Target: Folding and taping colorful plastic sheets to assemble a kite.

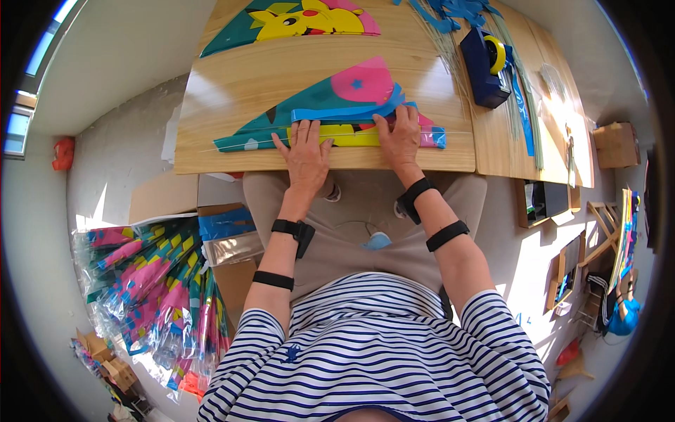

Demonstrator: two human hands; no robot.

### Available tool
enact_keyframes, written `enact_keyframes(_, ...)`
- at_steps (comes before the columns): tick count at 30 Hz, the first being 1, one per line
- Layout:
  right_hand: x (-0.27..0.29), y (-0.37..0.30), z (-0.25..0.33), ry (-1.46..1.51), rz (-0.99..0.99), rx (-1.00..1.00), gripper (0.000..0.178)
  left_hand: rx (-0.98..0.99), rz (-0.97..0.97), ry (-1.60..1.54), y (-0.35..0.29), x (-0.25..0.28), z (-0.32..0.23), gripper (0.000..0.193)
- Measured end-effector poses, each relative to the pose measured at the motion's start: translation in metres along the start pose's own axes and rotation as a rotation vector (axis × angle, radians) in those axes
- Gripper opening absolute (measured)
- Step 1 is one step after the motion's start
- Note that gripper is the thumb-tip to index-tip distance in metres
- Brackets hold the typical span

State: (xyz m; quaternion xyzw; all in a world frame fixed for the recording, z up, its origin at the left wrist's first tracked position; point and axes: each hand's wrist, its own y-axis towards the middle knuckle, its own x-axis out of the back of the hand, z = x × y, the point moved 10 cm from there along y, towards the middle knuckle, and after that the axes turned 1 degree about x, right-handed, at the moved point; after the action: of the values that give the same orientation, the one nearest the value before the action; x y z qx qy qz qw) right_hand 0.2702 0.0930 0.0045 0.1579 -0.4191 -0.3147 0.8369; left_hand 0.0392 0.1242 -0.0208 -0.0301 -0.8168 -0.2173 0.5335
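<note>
Teal and pink kite (330, 112) lying flat at near edge of wooden surface (232, 84). Left hand (307, 156) and right hand (401, 137) pressing down, fingers spread, gripping nothing. Probably smoothing folded kite; next needing steady pressure along yellow strip (351, 135).

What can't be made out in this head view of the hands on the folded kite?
- Folded kite: printed design partly hidden by both hands and its blue tail strips.
- Left hand, right hand: palms face down, grip unclear.
- Second kite: cut off by the top edge.
- Tape dispenser: cutter too small.
</note>
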Motion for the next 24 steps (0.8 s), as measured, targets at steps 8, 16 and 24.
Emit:
enact_keyframes(8,-0.003,-0.001,-0.006,0.033,0.027,-0.059,0.040,0.045,-0.032,-0.001,0.000,0.006,0.014,0.059)
enact_keyframes(16,-0.006,-0.002,-0.009,0.072,0.041,-0.089,0.042,0.054,-0.029,0.009,-0.002,0.011,0.020,0.055)
enact_keyframes(24,-0.002,-0.001,-0.003,0.017,0.012,-0.015,0.037,0.057,-0.016,0.004,-0.002,0.008,0.020,0.056)
